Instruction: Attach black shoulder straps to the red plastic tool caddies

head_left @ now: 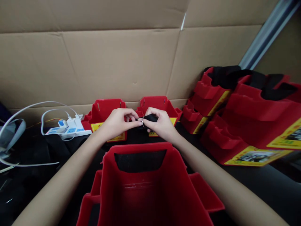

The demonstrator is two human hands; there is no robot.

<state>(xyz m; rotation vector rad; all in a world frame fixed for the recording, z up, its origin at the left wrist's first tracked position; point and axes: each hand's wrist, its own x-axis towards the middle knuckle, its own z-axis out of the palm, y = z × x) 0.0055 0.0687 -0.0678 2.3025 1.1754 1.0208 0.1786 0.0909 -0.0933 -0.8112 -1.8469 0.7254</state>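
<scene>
My left hand (121,121) and my right hand (161,122) meet beyond the far rim of a large red plastic bin (145,191). The right hand is closed round a bunched black strap (151,117). A small shiny ring (142,121) shows at its fingertips; whether it belongs to the strap is unclear. The left thumb and fingers are pinched at the strap's dark end, close to the ring. The near bin stands open toward me, with side pockets and a strip of black webbing (141,160) across its far inner wall.
Two smaller-looking red bins, one left (107,110) and one right (154,102), stand by the cardboard wall (117,62). Stacked red bins (254,116) with black straps and yellow labels are at right. A white power strip (72,128) with plugs and cables lies at left.
</scene>
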